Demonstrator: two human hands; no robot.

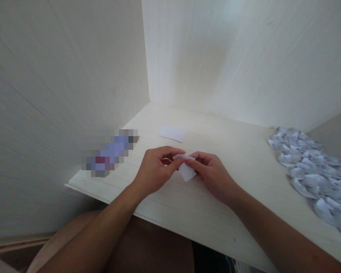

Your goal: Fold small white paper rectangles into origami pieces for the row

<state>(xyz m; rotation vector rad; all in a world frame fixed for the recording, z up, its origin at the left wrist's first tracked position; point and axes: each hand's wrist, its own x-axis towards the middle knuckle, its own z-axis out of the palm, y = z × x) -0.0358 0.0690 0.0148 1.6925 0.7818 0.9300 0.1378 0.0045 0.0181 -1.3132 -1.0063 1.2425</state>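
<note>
Carefully: your left hand (153, 172) and right hand (213, 175) both pinch the small white paper (187, 173) between them. Align its edges squarely and crease firmly; fingertips seem to hide the fold.

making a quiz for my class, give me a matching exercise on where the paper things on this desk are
Things:
1 small paper piece
2 flat paper slip
3 heap of folded papers

Places:
a at the right edge of the table
b pinched between left hand and right hand
c lying alone beyond the hands

Pairs: 1-b, 2-c, 3-a
</note>
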